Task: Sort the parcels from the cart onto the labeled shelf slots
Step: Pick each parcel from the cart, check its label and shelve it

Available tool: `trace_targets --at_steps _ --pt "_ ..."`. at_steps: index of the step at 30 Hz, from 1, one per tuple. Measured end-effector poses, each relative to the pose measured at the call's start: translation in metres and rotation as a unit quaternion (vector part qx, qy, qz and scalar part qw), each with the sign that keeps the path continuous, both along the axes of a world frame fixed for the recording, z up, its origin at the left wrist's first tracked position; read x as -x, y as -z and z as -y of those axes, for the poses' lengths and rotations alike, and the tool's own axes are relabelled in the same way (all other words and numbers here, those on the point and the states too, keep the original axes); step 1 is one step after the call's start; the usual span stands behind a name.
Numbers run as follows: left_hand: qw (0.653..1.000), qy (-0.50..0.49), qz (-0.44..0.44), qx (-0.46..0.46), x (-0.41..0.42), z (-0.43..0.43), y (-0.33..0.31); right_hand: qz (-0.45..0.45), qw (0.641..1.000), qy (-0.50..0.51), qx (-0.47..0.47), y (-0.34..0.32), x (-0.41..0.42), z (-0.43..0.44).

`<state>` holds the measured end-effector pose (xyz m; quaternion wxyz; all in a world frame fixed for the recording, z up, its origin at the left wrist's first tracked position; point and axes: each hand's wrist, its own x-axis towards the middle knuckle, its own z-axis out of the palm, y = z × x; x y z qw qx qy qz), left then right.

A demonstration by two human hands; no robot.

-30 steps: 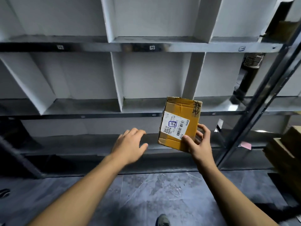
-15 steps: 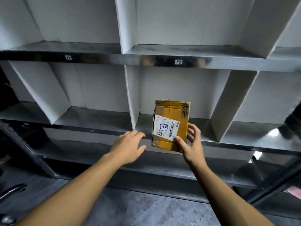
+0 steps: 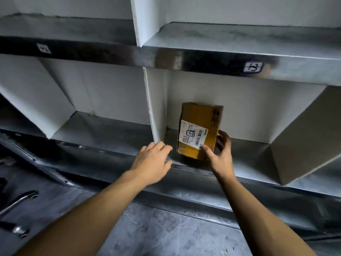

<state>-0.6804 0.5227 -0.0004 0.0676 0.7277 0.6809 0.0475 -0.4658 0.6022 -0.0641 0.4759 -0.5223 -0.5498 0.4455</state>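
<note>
A small brown cardboard parcel [image 3: 200,126] with a white shipping label stands upright in a shelf slot, just right of a white divider [image 3: 154,108]. My right hand [image 3: 220,156] grips its lower right corner, thumb on the front and fingers behind. A handwritten slot label [image 3: 252,67] sits on the metal shelf edge above this slot. My left hand [image 3: 153,161] hovers at the front edge of the shelf [image 3: 118,133], fingers relaxed and holding nothing, just left of the parcel.
White dividers split the metal shelves into slots. Another slot label [image 3: 43,48] marks the slot to the left. A brown cardboard panel [image 3: 302,137] forms the right wall of the parcel's slot. Metal handles [image 3: 18,202] show at lower left over the grey floor.
I have moved closer to the shelf. My right hand has carried the parcel forward and down into the slot beside the divider. My left hand has kept beside it, empty.
</note>
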Motion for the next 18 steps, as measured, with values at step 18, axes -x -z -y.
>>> trace_targets --at_steps 18 --pt "0.997 0.038 0.062 0.011 0.030 -0.018 0.024 0.064 0.997 0.002 0.036 0.026 0.035 -0.044"
